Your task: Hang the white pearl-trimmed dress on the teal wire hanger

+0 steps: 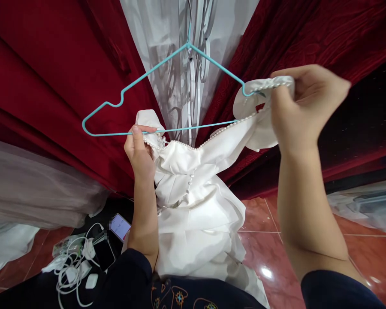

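Observation:
A white dress [193, 189] with pearl trim and a row of small buttons hangs in front of me. A teal wire hanger [154, 71] is hooked above it. My left hand [140, 150] is closed on the dress's left shoulder and pinches it against the hanger's bottom bar. My right hand [304, 101] is closed on the pearl-edged right sleeve, holding it up at the hanger's right end. The hanger's left end is bare.
Dark red velvet curtains [51, 77] hang on both sides, with sheer white fabric [167, 38] between them. On the red tiled floor [270, 240] lower left lie a lit phone [119, 226], white cables and chargers [73, 266]. Pale grey cloth [28, 189] spreads at the left.

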Tool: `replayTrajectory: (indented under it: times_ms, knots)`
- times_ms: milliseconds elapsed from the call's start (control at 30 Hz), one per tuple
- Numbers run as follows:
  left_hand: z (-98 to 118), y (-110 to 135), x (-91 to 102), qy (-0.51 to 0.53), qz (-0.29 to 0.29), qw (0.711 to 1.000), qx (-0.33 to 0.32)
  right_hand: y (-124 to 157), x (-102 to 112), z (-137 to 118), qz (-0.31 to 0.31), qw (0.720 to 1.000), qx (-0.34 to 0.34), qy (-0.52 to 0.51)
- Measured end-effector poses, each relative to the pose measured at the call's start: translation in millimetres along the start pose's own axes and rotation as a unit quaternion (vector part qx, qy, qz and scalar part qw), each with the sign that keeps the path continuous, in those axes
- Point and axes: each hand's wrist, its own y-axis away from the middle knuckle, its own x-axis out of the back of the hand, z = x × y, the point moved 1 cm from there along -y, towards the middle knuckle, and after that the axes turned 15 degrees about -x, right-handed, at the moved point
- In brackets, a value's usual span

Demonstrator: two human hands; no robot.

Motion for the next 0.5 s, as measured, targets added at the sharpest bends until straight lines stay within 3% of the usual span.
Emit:
replayTrajectory:
  times_ms: [133, 267, 400, 500]
  knots:
    - [-1, -1, 1.3, 0.003, 0.001, 1.0, 0.005, -9, 22, 33, 0.075, 0.996, -0.045, -0.009]
    - [-7, 5, -2.1, -0.004, -0.005, 0.999, 0.039, 30, 30, 56, 0.06, 0.995, -0.076, 0.004]
    - [-18, 9, -6.7, 0.016, -0.012, 0.997, 0.071, 79, 21, 25, 0.091, 0.996, 0.011, -0.024]
    - [-21, 11, -10.6, 0.047, -0.011, 0.994, 0.097, 88, 5, -10, 0.016, 0.996, 0.08, -0.028]
